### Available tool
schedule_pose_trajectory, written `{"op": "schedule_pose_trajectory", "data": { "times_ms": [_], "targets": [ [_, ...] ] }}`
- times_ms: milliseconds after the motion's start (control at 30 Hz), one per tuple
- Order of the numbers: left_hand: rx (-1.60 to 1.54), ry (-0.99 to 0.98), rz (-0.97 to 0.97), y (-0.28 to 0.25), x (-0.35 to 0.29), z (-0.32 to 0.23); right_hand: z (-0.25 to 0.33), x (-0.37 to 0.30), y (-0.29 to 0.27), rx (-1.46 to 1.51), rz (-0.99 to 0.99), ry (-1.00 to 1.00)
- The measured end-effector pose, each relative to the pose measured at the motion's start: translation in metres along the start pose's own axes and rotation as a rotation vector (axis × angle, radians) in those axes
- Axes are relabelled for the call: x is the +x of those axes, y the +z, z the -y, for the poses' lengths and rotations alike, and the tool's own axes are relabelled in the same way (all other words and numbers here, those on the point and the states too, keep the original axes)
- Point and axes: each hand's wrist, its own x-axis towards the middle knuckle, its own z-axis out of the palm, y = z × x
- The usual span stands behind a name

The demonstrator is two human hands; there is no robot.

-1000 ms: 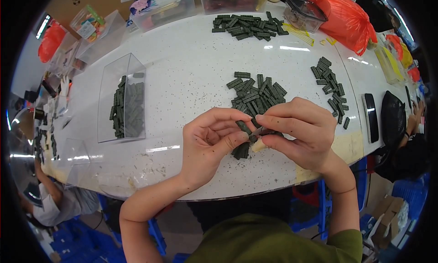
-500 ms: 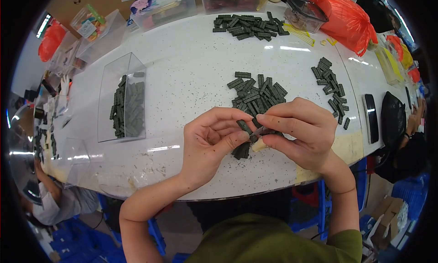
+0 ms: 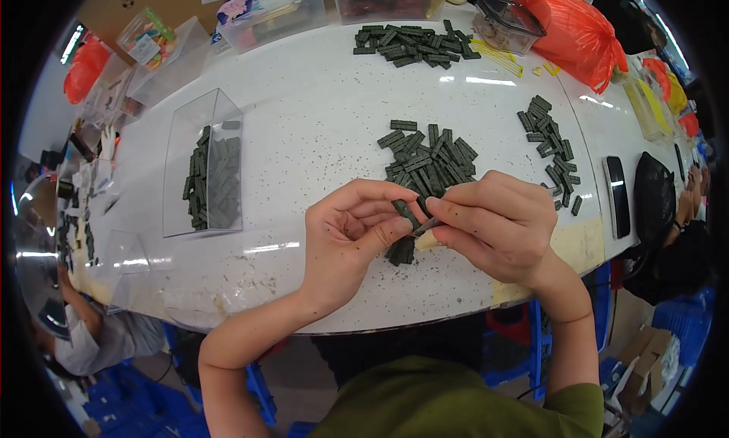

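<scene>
Gleaming white table [image 3: 319,81] beside blue seats [image 3: 687,320]

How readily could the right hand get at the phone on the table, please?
Likely yes: the phone lies uncovered with nothing tall between it and the right hand, whose fingers, though, seem to hold a thin grey tool.

The left forearm [image 3: 262,324] angles inward and forward from a bent elbow. The left hand [image 3: 351,229] presents its palm side, fingers curled, thumb pressed toward the forefinger in a pinch. The right forearm [image 3: 571,301] runs steeply forward. The right hand [image 3: 497,224] pinches with thumb and forefinger, fingertips just beside the left's.
</scene>
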Motion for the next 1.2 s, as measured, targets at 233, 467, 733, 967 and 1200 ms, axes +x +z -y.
{"op": "schedule_pose_trajectory", "data": {
  "times_ms": [233,467,733,967,1200],
  "targets": [
    [-0.016,0.001,-0.059,0.005,0.003,-0.003,-0.001,0.004,-0.001,0.108,-0.017,0.070],
    [0.019,0.039,0.001,-0.004,-0.001,-0.006,0.001,0.004,0.000,0.172,0.003,0.055],
    [-0.111,-0.037,-0.200,-0.006,0.008,-0.014,-0.008,0.000,0.013,-0.074,-0.053,-0.051],
    [-0.088,0.001,-0.202,-0.010,0.017,-0.014,-0.020,0.010,0.022,-0.100,-0.078,-0.109],
    [-0.051,0.071,-0.157,-0.008,0.021,-0.009,-0.019,0.014,-0.001,-0.173,-0.152,-0.265]
  ]
}}
